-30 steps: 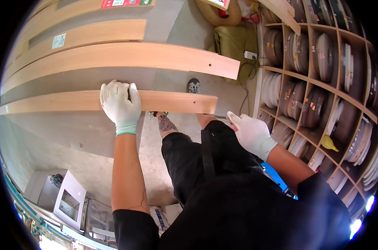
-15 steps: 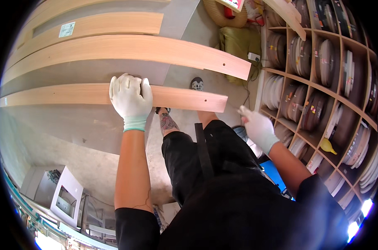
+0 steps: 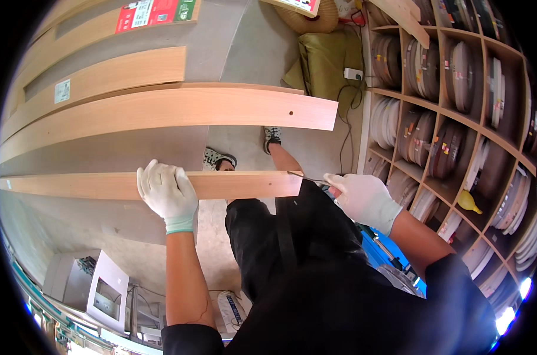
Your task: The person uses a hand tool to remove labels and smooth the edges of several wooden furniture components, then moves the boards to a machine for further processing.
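Observation:
My left hand (image 3: 169,192), in a white glove, grips a long, pale wooden board (image 3: 236,184) from above, fingers curled over its far edge. The board lies crosswise in front of my legs, with a small dark hole near its right end. My right hand (image 3: 366,200), also gloved, is closed around a thin dark tool (image 3: 310,177) with a bit of red at the fingers. The tool's tip meets the far corner of the board's right end; its exact kind is hard to make out. Beyond lies a second wooden board (image 3: 221,108) with a hole near its end.
More boards (image 3: 120,68) lie at the far left on a grey surface (image 3: 197,59). On the right stands a wooden shelf (image 3: 458,121) packed with rolls of edge strip. An olive-green bag (image 3: 324,65) and a cable (image 3: 345,118) are on the floor. A blue case (image 3: 384,251) sits by my right leg.
The gripped board and my left hand have come nearer my body. My right hand has moved slightly left and nearer, and the thin tool in it now touches the board's end.

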Demonstrator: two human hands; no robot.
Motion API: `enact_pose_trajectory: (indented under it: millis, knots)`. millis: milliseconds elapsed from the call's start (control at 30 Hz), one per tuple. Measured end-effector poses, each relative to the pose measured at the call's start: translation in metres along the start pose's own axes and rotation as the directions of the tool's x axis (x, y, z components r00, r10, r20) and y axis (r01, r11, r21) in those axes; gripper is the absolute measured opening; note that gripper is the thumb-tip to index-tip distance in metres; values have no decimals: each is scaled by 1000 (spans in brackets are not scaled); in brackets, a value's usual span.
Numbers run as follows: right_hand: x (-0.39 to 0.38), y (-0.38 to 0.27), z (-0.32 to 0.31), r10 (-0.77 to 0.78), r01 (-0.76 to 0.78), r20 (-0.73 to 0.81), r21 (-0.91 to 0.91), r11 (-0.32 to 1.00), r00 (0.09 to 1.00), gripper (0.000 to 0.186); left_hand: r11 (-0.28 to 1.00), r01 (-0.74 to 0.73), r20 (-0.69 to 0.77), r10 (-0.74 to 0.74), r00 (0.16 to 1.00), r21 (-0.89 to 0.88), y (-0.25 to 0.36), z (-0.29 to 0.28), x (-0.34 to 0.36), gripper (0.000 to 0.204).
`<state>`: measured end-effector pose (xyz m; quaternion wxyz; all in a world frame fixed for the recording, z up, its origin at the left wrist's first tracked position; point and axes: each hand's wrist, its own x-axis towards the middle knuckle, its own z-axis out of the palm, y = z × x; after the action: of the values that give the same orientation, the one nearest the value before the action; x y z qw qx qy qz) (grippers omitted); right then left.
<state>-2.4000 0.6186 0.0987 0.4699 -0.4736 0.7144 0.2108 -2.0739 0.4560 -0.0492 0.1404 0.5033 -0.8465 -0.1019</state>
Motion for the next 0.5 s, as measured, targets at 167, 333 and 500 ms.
enact_pose_trajectory:
  millis: [167, 333, 500]
  knots:
    - [1, 9, 3, -71, 73, -22, 65, 995, 997, 37, 1000, -11, 17, 11, 1000, 11, -2, -5, -1, 11]
    - [5, 17, 8, -140, 145, -64, 87, 986, 988, 34, 1000, -24, 15, 23, 1000, 11, -4, -8, -1, 11]
    - [18, 19, 22, -149, 156, -83, 88, 984, 985, 33, 999, -37, 9, 37, 999, 21, -3, -5, -1, 11]
